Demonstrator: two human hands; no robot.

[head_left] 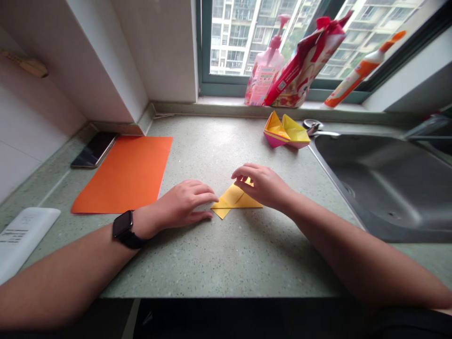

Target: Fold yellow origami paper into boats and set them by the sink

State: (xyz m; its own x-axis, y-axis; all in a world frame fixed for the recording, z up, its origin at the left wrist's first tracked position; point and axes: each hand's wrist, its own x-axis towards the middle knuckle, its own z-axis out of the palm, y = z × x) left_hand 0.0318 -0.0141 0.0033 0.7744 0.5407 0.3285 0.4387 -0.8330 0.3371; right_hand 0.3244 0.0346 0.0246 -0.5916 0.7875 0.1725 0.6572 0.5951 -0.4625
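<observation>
A small folded yellow paper lies on the speckled countertop, creased into a triangle. My left hand rests palm down just left of it, fingers stretched out, fingertips at the paper's left corner. My right hand covers the paper's right part, its fingers curled and pinching a raised flap. A black watch sits on my left wrist.
A stack of orange paper sheets lies at the left, a dark phone beside it. Two folded paper boats sit near the steel sink. On the sill stand a pink pump bottle, a red pouch and an orange-capped bottle. A white device lies at the far left.
</observation>
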